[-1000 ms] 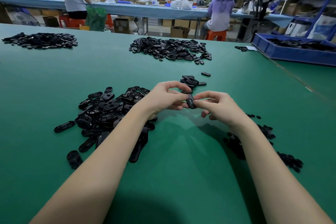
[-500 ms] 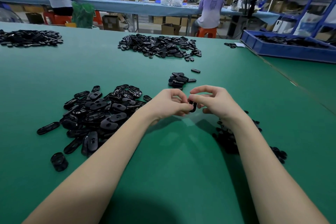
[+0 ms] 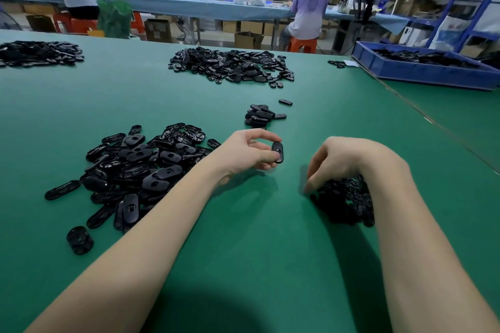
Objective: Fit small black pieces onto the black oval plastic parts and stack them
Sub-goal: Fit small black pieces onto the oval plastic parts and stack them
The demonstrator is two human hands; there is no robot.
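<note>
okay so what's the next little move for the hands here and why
Probably the left hand sets its oval part on the small stack just beyond, since the right hand is already down in the small pieces.

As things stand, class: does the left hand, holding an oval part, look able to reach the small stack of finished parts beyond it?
Probably yes. The left hand pinches the oval part, and only bare green mat lies between it and the small stack.

Table point(image 3: 243, 238): oval parts heap point(image 3: 140, 167) centre-left; small stack point(image 3: 258, 116) centre; small pieces pile point(image 3: 346, 203) centre-right; tray point(image 3: 422, 73) upper right.
</note>
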